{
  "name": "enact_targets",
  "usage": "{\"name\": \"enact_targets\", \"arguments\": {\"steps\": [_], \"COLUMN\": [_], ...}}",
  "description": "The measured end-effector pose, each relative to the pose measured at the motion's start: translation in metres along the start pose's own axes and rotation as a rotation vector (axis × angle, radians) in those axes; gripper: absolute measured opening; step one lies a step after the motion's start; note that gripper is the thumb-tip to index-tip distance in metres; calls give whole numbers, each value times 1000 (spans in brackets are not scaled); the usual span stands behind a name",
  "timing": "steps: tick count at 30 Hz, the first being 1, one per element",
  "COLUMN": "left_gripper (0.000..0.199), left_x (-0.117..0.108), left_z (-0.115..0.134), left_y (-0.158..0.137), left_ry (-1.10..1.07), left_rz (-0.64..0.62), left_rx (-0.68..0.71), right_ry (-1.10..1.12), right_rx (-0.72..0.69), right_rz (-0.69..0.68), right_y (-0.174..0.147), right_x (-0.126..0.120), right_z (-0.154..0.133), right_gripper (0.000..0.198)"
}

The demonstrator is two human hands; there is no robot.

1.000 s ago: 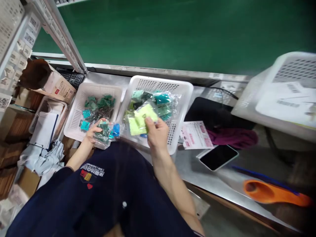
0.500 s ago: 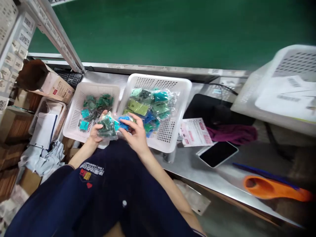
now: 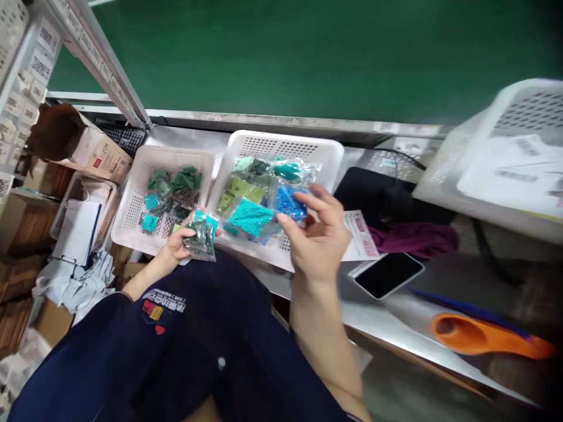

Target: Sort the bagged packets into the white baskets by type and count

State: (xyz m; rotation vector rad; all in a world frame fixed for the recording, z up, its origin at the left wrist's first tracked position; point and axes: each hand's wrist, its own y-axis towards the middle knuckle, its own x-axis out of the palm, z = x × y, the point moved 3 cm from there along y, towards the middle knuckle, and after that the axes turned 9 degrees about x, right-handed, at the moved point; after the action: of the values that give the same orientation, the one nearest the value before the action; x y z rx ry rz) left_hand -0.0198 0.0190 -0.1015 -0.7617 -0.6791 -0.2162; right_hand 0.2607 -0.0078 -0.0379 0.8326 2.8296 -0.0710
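Observation:
My left hand (image 3: 175, 246) is closed on small clear bags of dark green and turquoise pieces (image 3: 202, 237), in front of the left white basket (image 3: 124, 220). Pinched between the thumb and fingers of my right hand (image 3: 323, 237) is a clear bag of blue pieces (image 3: 287, 201), above the right white basket (image 3: 281, 140). Beside it, a bag of turquoise pieces (image 3: 250, 217) appears over that basket; whether it touches the blue bag I cannot tell. Olive bags (image 3: 246, 190) and other green bags lie in the right basket. Several green and turquoise bags (image 3: 187, 177) lie in the left one.
A phone (image 3: 389, 274), a printed card (image 3: 360, 234), a purple cloth (image 3: 402, 239) and an orange scoop (image 3: 484, 337) lie to the right. An opened carton (image 3: 103, 155) and a keyboard (image 3: 125, 138) are at the left. Behind the baskets runs a green surface (image 3: 308, 58).
My right hand has moved right, away from my left hand, carrying the blue bag over the right basket. The turquoise bag now shows there. My left hand has shifted slightly right with its bags.

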Motion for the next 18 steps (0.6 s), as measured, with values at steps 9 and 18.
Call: {"name": "enact_targets", "arguments": {"steps": [9,18], "left_gripper": [113,123], "left_x": [39,26], "left_z": [12,10], "left_y": [-18,-32], "left_ry": [181,294], "left_rz": [-149,-176], "left_rx": [119,42], "right_ry": [-21,18], "right_rx": [312,269], "right_rz": [-709,-791], "right_y": [-20,-29], "right_x": [63,64], "right_z": [14,0], "right_gripper": [57,51]}}
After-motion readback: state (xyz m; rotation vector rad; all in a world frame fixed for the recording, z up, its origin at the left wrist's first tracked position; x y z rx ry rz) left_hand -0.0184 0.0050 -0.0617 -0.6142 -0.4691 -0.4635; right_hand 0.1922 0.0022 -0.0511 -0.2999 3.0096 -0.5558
